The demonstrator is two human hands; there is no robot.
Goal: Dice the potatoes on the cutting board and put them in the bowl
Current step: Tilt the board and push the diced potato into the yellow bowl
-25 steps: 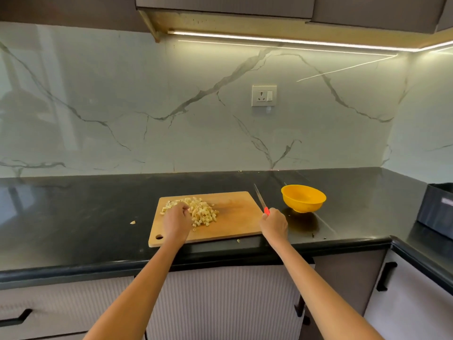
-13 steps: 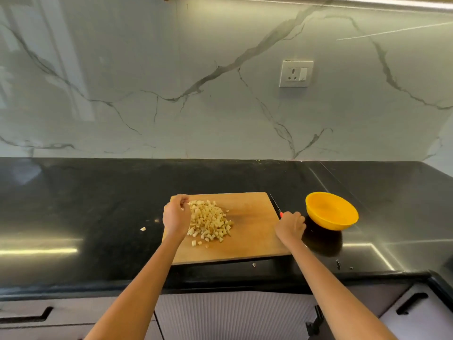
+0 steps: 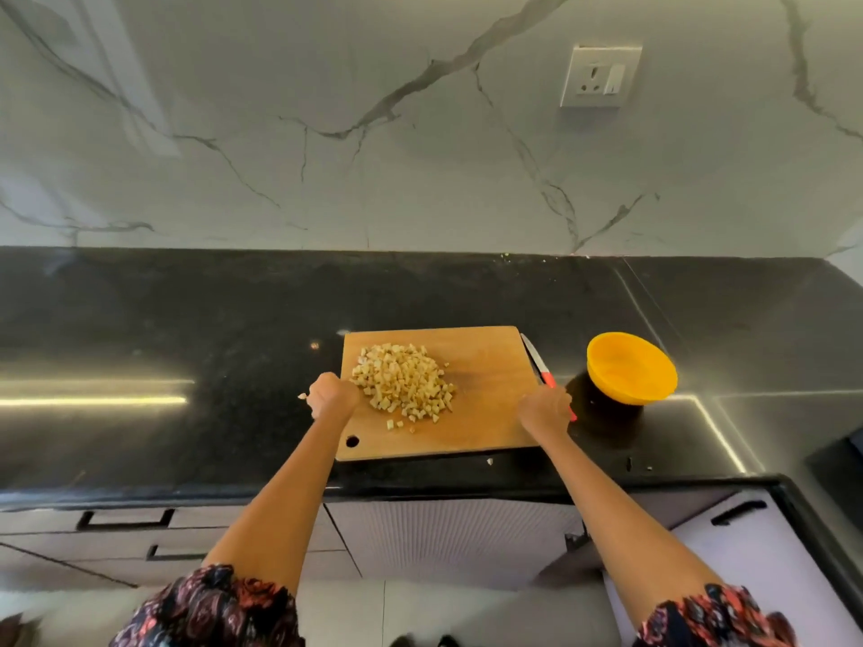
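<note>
- The left hand (image 3: 332, 400) sits curled at the left edge of the rectangular wooden cutting board (image 3: 485, 403); whether it grips the board or just rests there cannot be told.
- The right hand (image 3: 544, 410) is at the board's right edge, seemingly closed around the red-handled kitchen knife (image 3: 541, 371), whose blade lies along that edge on the black stone table (image 3: 210, 329).
- The dicing looks finished: a heap of small pale potato cubes (image 3: 404, 381) lies on the left half of the board, a few strays nearer.
- The transfer is not yet done: the round yellow plastic bowl (image 3: 631, 368) stands just right of the knife and looks empty.
- Loose scraps lie off the board, one beside the left hand (image 3: 302, 396) and one by the front edge (image 3: 490, 461).
- Only the knife lies between board and bowl.
- Behind, a white wall socket (image 3: 601, 76) sits on the marble backsplash.
</note>
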